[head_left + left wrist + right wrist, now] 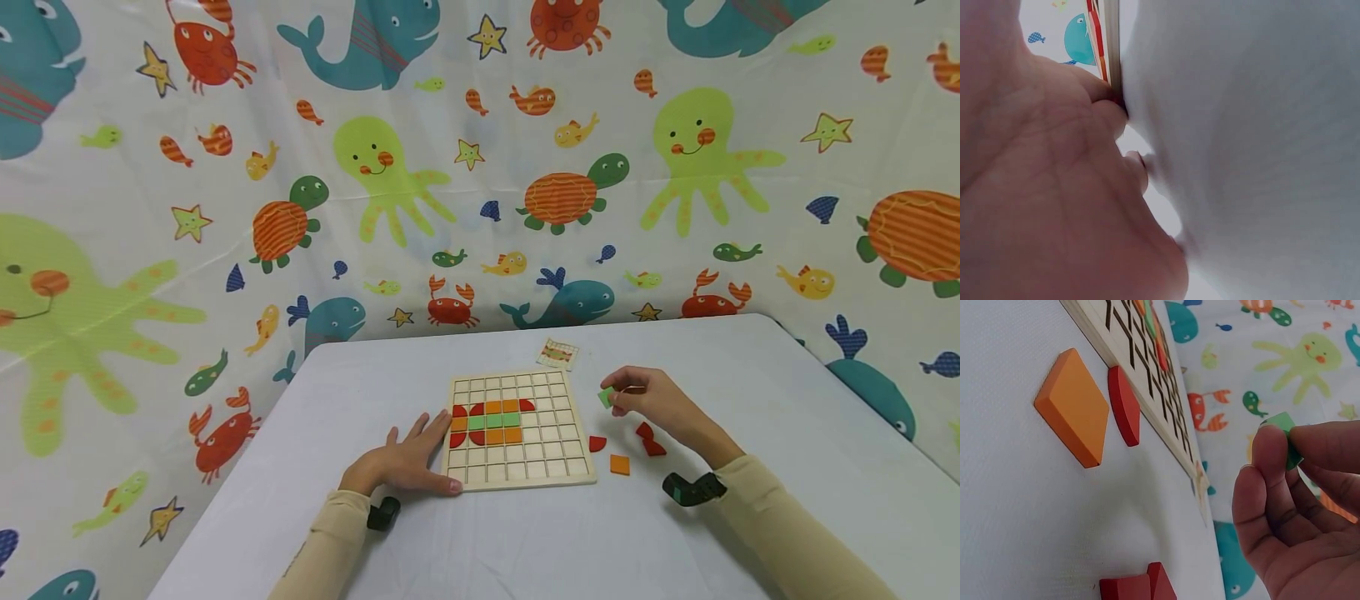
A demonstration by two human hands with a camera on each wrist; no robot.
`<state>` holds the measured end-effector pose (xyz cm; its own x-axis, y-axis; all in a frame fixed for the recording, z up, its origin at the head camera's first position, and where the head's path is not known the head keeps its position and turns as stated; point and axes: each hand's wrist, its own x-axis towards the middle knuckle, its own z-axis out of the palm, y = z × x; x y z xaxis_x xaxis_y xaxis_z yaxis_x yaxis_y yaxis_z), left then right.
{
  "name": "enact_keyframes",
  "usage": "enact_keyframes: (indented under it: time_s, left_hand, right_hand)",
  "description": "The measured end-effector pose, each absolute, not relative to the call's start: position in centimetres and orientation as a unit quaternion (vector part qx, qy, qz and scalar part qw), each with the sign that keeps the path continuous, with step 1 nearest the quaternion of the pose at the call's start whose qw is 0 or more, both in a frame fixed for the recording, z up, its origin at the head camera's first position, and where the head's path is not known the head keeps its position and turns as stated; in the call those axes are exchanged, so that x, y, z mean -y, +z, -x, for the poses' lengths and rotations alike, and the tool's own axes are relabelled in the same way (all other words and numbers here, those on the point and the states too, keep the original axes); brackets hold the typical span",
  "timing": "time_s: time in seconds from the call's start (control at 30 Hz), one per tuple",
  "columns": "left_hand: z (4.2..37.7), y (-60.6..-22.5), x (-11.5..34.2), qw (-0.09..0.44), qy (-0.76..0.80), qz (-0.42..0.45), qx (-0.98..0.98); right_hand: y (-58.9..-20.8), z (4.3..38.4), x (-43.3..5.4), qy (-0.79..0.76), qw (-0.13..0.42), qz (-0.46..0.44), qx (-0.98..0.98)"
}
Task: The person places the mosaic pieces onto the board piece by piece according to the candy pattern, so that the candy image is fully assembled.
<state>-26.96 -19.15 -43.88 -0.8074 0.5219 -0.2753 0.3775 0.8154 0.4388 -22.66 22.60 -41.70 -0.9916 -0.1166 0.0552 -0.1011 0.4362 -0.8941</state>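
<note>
My right hand (pixel 647 402) pinches a green square tile (pixel 1282 422) between thumb and fingertips, above the table to the right of the board. The wooden grid board (pixel 547 471) lies flat with orange, green and red pieces set in its left and middle squares. My left hand (pixel 408 457) rests at the board's left edge, fingers spread and thumb by the near left corner. Right of the board lie a red quarter-round piece (pixel 597 444), an orange square tile (pixel 619 465) and two more red pieces (pixel 653 447), one against the other.
A small pattern card (pixel 558 354) lies behind the board's far right corner. The white-covered table (pixel 360 367) ends at a hanging cloth (pixel 480 183) printed with sea animals. Dark wrist cameras (pixel 690 490) are strapped on both wrists.
</note>
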Motion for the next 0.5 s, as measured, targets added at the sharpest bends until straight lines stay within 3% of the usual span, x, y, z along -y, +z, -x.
enact_keyframes:
  time_s: [0.5]
  left_hand:
    - [27.1,-44.1,19.2,0.194,0.175,-0.234,-0.936]
  right_hand:
    - [-42.9,23.1,-21.4,-0.534,0.013,0.082,-0.842]
